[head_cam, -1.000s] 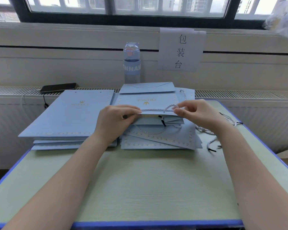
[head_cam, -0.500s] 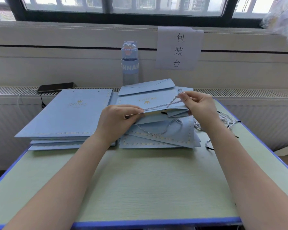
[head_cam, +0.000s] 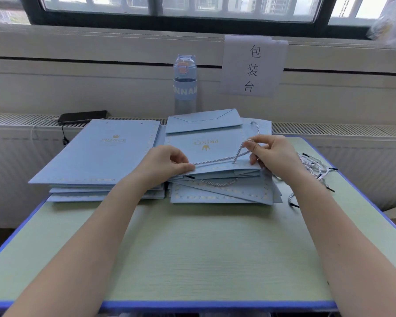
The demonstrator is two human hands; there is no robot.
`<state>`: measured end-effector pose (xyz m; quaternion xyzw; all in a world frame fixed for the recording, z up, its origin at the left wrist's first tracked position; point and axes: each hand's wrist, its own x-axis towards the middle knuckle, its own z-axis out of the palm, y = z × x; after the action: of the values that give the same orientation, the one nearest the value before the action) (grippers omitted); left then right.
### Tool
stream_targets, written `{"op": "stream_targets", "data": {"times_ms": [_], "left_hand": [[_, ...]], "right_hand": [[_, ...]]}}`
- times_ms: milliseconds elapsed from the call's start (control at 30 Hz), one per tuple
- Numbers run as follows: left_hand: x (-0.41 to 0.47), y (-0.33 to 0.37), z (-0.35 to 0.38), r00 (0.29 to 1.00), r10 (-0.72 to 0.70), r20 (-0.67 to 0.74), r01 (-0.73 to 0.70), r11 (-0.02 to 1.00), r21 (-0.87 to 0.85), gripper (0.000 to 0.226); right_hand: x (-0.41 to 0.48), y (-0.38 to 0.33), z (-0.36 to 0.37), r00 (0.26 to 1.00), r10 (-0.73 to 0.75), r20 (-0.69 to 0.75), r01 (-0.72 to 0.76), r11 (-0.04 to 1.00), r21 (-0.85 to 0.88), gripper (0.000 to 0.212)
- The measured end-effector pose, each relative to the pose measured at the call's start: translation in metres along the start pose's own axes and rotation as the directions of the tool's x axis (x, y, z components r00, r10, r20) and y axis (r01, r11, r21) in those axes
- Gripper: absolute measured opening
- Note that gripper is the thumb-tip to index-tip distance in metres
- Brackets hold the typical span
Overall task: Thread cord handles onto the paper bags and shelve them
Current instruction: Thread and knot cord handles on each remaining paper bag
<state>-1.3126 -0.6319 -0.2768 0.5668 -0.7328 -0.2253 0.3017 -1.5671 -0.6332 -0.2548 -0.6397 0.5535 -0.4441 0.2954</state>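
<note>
Probably a packing station: desk [head_cam: 192, 259], wall sign [head_cam: 253, 66], stacked paper bags [head_cam: 96, 156].

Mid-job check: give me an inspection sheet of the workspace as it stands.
Surface: pale green table with a blue edge.
Job's things: top bag on the right stack, cord lying across it; left stack of flat bags; loose cords by the table's right edge.
Clutter: water bottle and phone on the ledge behind.
Hands: left hand pinches the cord at the bag's near edge; right hand pinches its loop.
Cables: dark lead hanging below the phone.
Surroundings: paper sign, window.
</note>
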Motion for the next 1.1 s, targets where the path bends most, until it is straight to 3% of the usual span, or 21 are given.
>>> {"op": "stream_targets", "data": {"times_ms": [67,200,300,433,500,600,700,767,833,1000,1100], "left_hand": [[0.000,0.001,0.000,0.999,-0.014,-0.036,0.012,0.999,-0.033,0.017],[0.001,0.001,0.000,0.988,-0.091,-0.128,0.045,0.944,-0.327,0.015],[0.002,0.001,0.003,0.985,-0.093,-0.143,0.031,0.922,-0.385,0.016],[0.002,0.005,0.005,0.978,-0.050,-0.200,-0.015,0.951,-0.309,0.011],[0.000,0.007,0.002,0.972,0.038,-0.232,-0.092,0.970,-0.224,0.017],[-0.003,0.002,0.000,0.975,0.217,-0.040,-0.218,0.976,-0.026,0.051],[-0.003,-0.006,0.012,0.975,0.158,0.158,-0.184,0.968,0.168,0.070],[-0.001,-0.009,0.019,0.981,0.132,0.141,-0.159,0.966,0.202,0.070],[0.001,-0.008,0.018,0.983,0.126,0.133,-0.153,0.963,0.222,0.071],[-0.001,-0.008,0.009,0.974,0.218,0.064,-0.226,0.960,0.166,0.070],[-0.002,-0.007,0.005,0.930,0.354,-0.101,-0.338,0.930,0.146,0.055]], "right_hand": [[-0.001,0.001,0.000,1.000,0.016,0.003,-0.016,1.000,0.007,0.009],[-0.001,0.000,-0.001,0.999,0.034,-0.004,-0.034,0.999,0.010,0.011],[0.000,0.000,-0.001,0.999,0.030,-0.012,-0.030,0.999,0.012,0.011],[0.003,0.003,-0.002,1.000,-0.005,-0.001,0.005,0.999,-0.053,0.014],[0.005,0.006,-0.005,0.991,-0.092,-0.092,0.073,0.978,-0.198,0.016],[0.000,0.003,-0.010,0.954,-0.268,-0.136,0.218,0.928,-0.302,0.020],[-0.005,0.000,-0.004,0.934,-0.298,0.198,0.343,0.904,-0.255,0.034],[-0.005,0.003,0.007,0.875,-0.200,0.441,0.385,0.840,-0.382,0.046],[-0.003,0.009,0.016,0.843,-0.169,0.510,0.439,0.764,-0.472,0.048],[0.000,0.013,0.011,0.866,-0.288,0.409,0.459,0.782,-0.421,0.036],[0.001,0.012,0.008,0.833,-0.508,0.221,0.553,0.737,-0.389,0.027]]}}
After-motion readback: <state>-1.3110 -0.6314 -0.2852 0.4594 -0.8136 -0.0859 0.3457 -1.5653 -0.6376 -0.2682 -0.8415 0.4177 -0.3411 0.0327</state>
